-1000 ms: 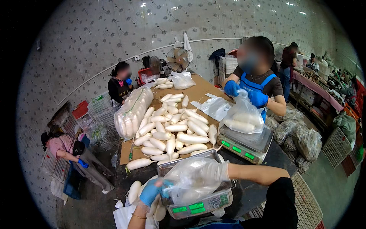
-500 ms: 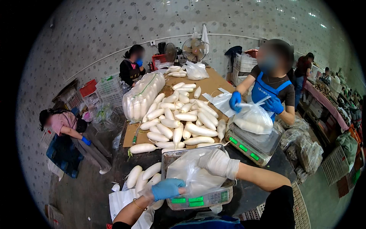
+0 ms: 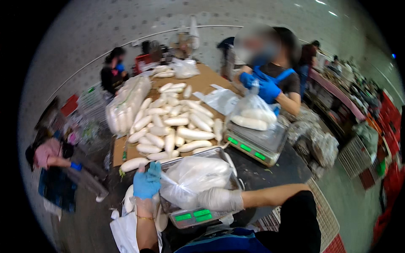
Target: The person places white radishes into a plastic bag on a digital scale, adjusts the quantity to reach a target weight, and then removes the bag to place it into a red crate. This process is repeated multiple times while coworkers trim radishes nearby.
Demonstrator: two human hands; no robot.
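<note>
A clear plastic bag of white radishes [image 3: 206, 170] lies on the metal pan of the near scale [image 3: 234, 185], its neck twisted tight on the left side. My left hand [image 3: 147, 183], in a blue glove, is closed at the loose end of that neck, thumb and fingertips pointing up. Against the bag's near side, my right hand [image 3: 219, 200] in a white glove is closed on the plastic; its fingertips are hard to make out. Under my left forearm are white plastic bags [image 3: 124, 232] and a few loose radishes [image 3: 128, 198].
Loose white radishes [image 3: 168, 122] are heaped on cardboard beyond the scale, beside a large packed bag of radishes [image 3: 128, 105]. Across the table, a co-worker's blue-gloved hands [image 3: 263, 86] hold a bagged portion above a second scale [image 3: 253, 145]. Crates and other people stand around.
My left hand has moved left and up, drawing out the bag's neck. My right hand has come down to the bag's near side. The co-worker's hands have gathered their bag's top.
</note>
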